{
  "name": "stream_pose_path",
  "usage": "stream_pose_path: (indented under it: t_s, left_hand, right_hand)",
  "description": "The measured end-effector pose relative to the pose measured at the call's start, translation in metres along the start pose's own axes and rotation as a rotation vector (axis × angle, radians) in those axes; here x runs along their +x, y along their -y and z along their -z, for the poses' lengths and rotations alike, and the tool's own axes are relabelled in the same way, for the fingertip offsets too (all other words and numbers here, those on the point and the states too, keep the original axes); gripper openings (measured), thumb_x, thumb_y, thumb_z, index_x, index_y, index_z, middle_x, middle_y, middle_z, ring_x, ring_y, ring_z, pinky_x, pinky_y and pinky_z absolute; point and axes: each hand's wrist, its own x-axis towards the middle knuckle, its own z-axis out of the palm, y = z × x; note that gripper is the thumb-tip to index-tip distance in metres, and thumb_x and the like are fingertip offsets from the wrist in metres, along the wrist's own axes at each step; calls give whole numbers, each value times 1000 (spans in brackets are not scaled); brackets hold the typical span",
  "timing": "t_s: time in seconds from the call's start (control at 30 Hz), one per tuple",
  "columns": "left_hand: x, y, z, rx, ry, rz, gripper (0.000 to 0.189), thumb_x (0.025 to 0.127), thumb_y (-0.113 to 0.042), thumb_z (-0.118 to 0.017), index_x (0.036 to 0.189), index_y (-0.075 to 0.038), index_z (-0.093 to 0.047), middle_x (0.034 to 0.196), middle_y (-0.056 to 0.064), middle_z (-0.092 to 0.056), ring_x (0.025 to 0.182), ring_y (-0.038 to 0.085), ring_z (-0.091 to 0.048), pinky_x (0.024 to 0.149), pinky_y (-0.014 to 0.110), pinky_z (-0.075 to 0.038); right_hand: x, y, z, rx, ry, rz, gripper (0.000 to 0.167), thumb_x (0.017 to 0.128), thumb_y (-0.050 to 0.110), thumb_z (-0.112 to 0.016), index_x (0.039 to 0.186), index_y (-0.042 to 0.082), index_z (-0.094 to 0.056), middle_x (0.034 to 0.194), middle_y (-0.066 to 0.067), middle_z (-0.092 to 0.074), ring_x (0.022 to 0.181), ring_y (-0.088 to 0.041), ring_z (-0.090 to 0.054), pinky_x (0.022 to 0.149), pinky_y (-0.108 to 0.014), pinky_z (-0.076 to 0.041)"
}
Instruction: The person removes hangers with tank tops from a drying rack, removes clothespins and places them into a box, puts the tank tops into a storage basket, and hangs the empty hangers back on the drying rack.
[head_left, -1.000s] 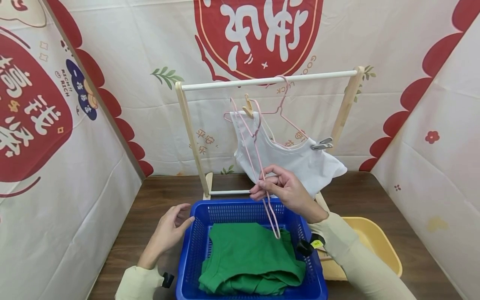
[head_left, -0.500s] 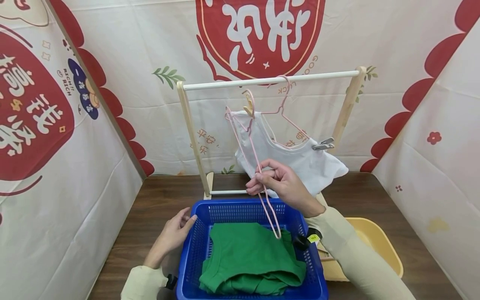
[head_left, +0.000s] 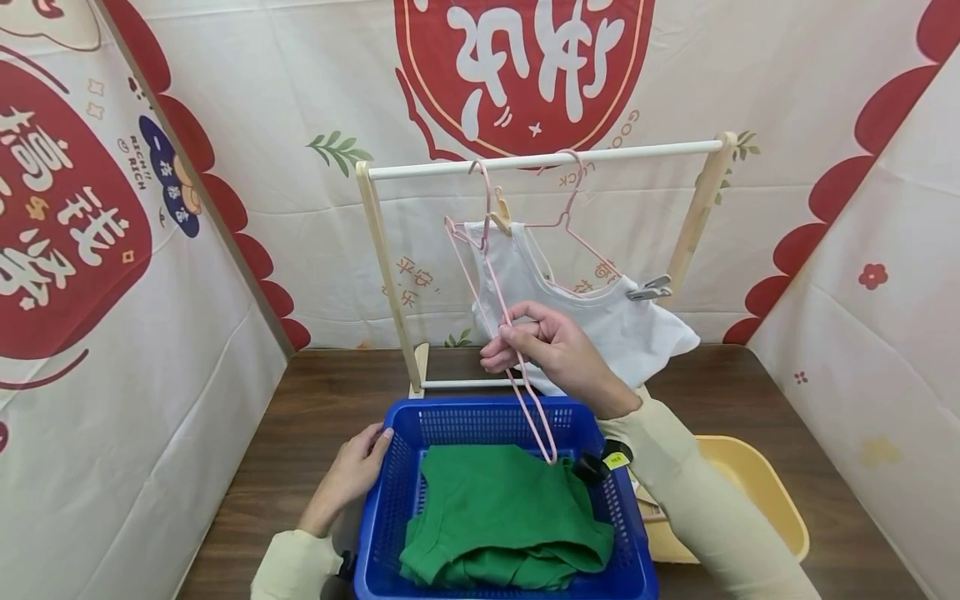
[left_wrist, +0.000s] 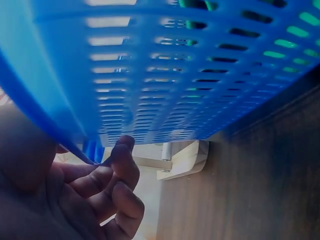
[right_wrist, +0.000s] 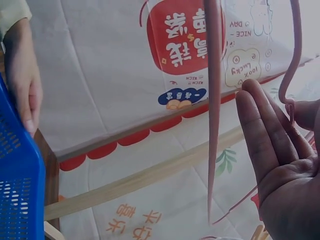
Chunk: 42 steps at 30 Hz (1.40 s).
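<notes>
My right hand [head_left: 551, 354] pinches a pink clothes hanger [head_left: 540, 425], held edge-on, its hook up by the rack's white rail. I cannot tell whether hook and rail touch. In the right wrist view, thumb and fingers meet on the thin hanger [right_wrist: 290, 95]. My left hand [head_left: 348, 475] grips the left rim of a blue plastic basket [head_left: 375, 533]; from the left wrist, curled fingers [left_wrist: 127, 165] show under the rim. A folded green garment [head_left: 502, 517] lies inside the basket. Behind the right hand, a white sleeveless top [head_left: 592, 325] hangs on another pink hanger [head_left: 573, 208].
A wooden drying rack [head_left: 378, 258] with a white rail [head_left: 637, 154] stands behind the basket. One wooden clothespin [head_left: 501, 212] and one grey clothespin [head_left: 651, 289] clip the top. A yellow tray [head_left: 780, 508] lies right, partly under the right forearm. Printed cloth walls surround the brown table [head_left: 255, 483].
The right hand has moved up and left, bringing the hanger's hook from below the rail to its level. My left hand has closed around the basket rim.
</notes>
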Motion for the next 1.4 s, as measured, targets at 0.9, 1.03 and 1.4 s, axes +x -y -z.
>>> stream_pose_path:
  t_s: [0.9,1.03,1.4]
  left_hand:
    - [1,6,-10,-61,-22,19,28,105,-27,-49,112,-3,-63,77,-1,-55,70,13,-53,66,30,-45]
    - [1,6,-10,-70,-27,40,30,105,-27,-49,116,-3,-63,78,0,-56,71,13,-54,67,29,-45]
    - [0,6,-11,-70,-35,27,29,105,-27,-51,114,-3,-64,77,-1,-56,72,13,-53,68,30,-44]
  right_hand:
    - [37,10,-13,40,-71,-21,13,105,14,-48,107,2,-53,93,-11,-75,85,-22,-75,81,-40,-58]
    - [42,10,-14,59,-77,-33,14,105,14,-47,109,2,-53,91,-7,-76,85,-20,-74,80,-40,-58]
    - [49,4,-20,128,-87,-32,11,106,11,-46,106,4,-54,88,-4,-76,83,-18,-74,79,-38,-58]
